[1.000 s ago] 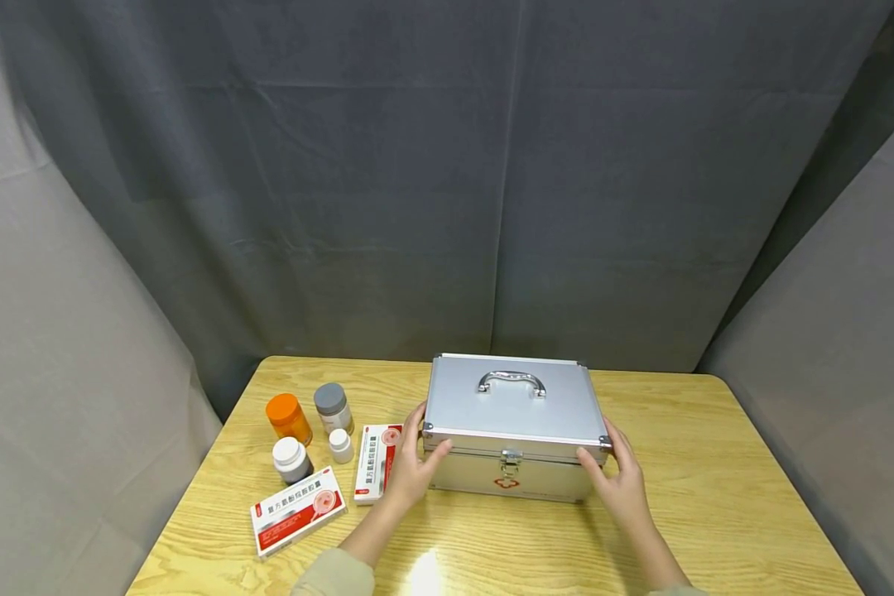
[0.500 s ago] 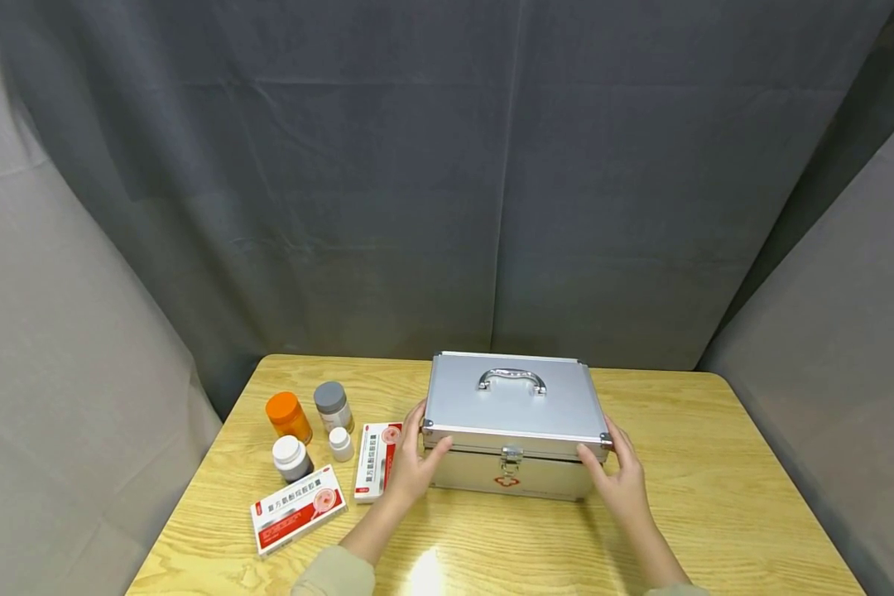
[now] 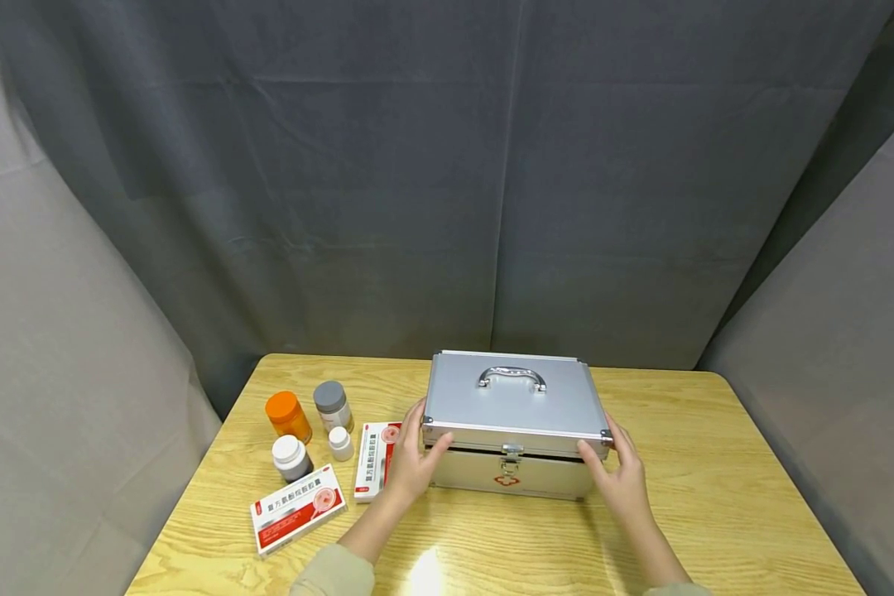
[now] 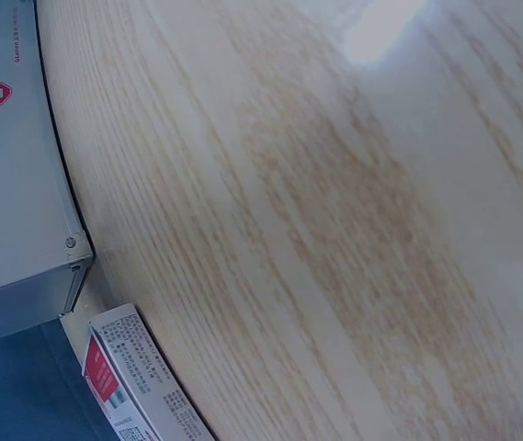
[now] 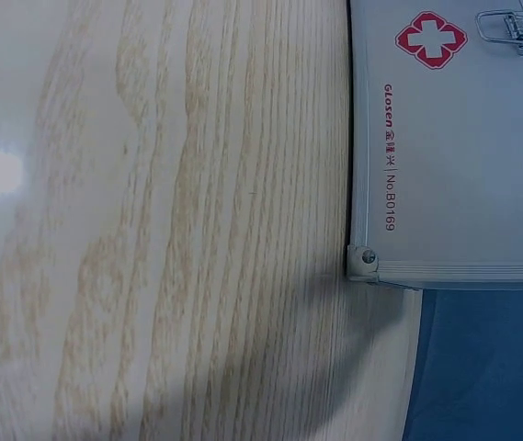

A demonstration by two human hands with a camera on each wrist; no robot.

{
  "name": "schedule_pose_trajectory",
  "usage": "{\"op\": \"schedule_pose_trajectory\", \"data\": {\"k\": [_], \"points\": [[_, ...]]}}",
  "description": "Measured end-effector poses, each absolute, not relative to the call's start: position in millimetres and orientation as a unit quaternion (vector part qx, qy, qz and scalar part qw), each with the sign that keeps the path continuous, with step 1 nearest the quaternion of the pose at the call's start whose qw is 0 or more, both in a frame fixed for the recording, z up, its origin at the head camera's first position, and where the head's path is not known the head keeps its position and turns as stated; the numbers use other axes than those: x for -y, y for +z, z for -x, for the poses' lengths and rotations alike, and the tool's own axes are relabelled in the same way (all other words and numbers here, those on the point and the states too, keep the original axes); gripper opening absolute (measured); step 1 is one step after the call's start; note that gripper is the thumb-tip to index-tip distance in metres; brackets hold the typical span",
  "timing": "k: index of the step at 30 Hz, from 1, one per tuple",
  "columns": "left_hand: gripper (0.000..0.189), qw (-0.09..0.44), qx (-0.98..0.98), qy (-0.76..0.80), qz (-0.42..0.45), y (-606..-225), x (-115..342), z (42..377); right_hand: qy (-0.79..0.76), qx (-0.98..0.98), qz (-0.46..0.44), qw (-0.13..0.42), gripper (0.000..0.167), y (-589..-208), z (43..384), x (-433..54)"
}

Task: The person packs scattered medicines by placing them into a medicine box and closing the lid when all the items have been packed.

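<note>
A silver first-aid box (image 3: 469,470) with a red cross stands on the table, handle (image 3: 512,374) on top. Its lid (image 3: 521,418) is raised slightly at the front, leaving a dark gap beneath. My left hand (image 3: 410,470) grips the lid's front left corner, thumb on the front edge and fingers along the side. At the opposite corner my right hand (image 3: 622,484) holds the lid the same way. The front latch (image 3: 510,459) is unhooked. In both wrist views the box's front (image 4: 13,193) (image 5: 463,175) shows, and only a sliver of each hand appears.
Left of the box lie two red and white medicine cartons (image 3: 298,509) (image 3: 372,463), one right beside my left wrist. Behind them stand an orange bottle (image 3: 289,418), a grey-capped bottle (image 3: 333,406) and two white-capped bottles (image 3: 291,458) (image 3: 340,444). Grey curtains (image 3: 387,207) surround the wooden table (image 3: 715,497).
The lid's front edge has risen a little between my hands, and the dark gap under it has widened. Bottles and cartons stay where they were.
</note>
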State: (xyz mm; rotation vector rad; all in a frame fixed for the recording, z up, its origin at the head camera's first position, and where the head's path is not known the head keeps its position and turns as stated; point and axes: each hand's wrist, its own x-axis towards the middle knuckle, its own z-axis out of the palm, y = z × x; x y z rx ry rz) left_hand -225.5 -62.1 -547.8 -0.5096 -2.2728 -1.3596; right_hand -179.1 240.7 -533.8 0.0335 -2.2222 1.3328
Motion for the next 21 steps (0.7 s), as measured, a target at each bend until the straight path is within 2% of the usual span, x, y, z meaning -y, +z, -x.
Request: {"op": "schedule_pose_trajectory", "data": {"k": [21], "points": [[0.061, 0.242, 0.825, -0.480, 0.173, -534.8, 59.1, 228.5, 0.473, 0.842, 0.023, 0.258, 0.056, -522.3, 181.5, -240.4]]}}
